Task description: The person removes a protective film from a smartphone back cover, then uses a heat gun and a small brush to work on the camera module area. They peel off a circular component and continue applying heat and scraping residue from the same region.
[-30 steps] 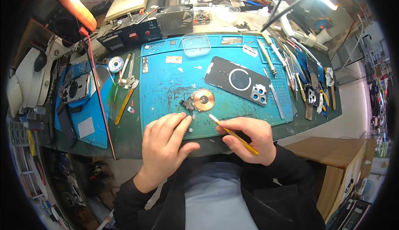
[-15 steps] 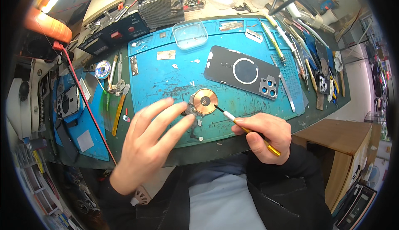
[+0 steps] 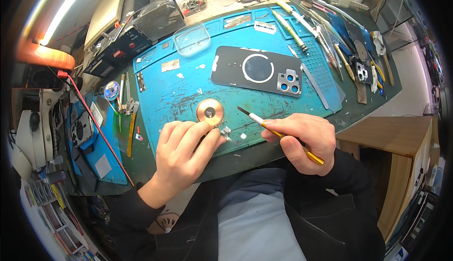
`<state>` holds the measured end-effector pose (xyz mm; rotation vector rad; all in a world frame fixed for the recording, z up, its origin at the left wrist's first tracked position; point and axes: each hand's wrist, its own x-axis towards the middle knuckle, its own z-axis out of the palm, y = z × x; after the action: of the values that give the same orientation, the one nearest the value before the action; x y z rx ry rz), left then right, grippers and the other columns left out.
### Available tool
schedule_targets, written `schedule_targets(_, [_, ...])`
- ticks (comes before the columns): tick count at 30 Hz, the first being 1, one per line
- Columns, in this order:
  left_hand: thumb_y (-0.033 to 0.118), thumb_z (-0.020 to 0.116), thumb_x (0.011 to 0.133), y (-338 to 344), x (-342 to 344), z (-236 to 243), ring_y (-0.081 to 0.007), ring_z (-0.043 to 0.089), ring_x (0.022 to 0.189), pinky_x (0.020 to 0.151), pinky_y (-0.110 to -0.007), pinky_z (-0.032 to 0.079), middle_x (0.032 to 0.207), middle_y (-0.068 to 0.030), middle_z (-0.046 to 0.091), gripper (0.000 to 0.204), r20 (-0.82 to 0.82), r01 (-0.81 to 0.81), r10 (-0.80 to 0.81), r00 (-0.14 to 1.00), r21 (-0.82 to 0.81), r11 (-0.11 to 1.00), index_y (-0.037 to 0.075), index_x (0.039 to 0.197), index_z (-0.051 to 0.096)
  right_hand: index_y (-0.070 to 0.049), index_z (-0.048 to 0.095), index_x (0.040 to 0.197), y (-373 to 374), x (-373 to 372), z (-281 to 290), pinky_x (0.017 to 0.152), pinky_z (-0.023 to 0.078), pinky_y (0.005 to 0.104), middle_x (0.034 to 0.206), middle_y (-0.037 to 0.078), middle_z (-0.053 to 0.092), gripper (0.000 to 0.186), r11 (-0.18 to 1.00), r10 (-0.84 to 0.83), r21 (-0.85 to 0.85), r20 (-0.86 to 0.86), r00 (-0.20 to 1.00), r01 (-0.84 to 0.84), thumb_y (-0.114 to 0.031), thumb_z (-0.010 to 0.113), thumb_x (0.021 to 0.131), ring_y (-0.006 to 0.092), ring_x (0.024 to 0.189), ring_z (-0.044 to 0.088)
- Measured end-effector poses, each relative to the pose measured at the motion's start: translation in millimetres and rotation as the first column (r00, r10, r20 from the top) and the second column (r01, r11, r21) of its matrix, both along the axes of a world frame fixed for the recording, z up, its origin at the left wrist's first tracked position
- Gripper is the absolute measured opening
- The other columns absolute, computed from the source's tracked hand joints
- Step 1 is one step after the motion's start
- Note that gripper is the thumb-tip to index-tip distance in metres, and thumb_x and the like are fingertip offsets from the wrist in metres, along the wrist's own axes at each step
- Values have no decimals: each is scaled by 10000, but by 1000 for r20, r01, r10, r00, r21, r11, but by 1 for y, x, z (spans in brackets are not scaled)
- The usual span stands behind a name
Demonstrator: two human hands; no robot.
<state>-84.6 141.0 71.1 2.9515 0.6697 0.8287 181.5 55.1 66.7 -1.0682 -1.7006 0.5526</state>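
A round copper charging coil (image 3: 210,112) with a dark centre is at the near middle of the blue mat. My left hand (image 3: 186,150) grips its near edge between thumb and fingers, which hide that side. My right hand (image 3: 304,143) is closed round a slim pen-like tool (image 3: 256,118) with a gold handle, a white band and a thin dark tip. That tip points toward the coil but stays apart from it, to its right. Small pale scraps (image 3: 243,136) lie beside my left fingertips. Beyond the hands rests a dark phone back panel (image 3: 236,78) with a white ring and camera openings.
The blue work mat (image 3: 165,93) covers the bench middle. On it are a clear plastic box (image 3: 191,41) and a flat metal strip (image 3: 315,82). Several pens and hand tools (image 3: 290,29) line the right side. A red cable (image 3: 94,122) crosses the left side.
My left fingers have closed on the coil's near edge, and the coil sits differently. The tool's tip has come off the coil's face. The whole view has shifted and tilted.
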Motion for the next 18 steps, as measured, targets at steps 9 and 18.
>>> schedule_targets(9, [208,827,856,-1,1,12,-293,630,1035,883,-420,501,1174,-94,681,416,-44,-11,4,999,-162,987,32,1224,746,37,753,1186,3,10,1,704,591,355,944,159,762,273,986,144,-70,-115,983,-152,-124,764,965,294,818,757])
schedule_targets(18, [335,744,913,13,-13,1,-286,587,1133,950,-452,485,1273,-88,630,439,-122,66,-88,989,-172,983,66,1258,779,10,767,1121,8,8,-1,647,593,349,923,140,772,311,985,145,-107,57,988,-138,-16,826,817,285,760,758])
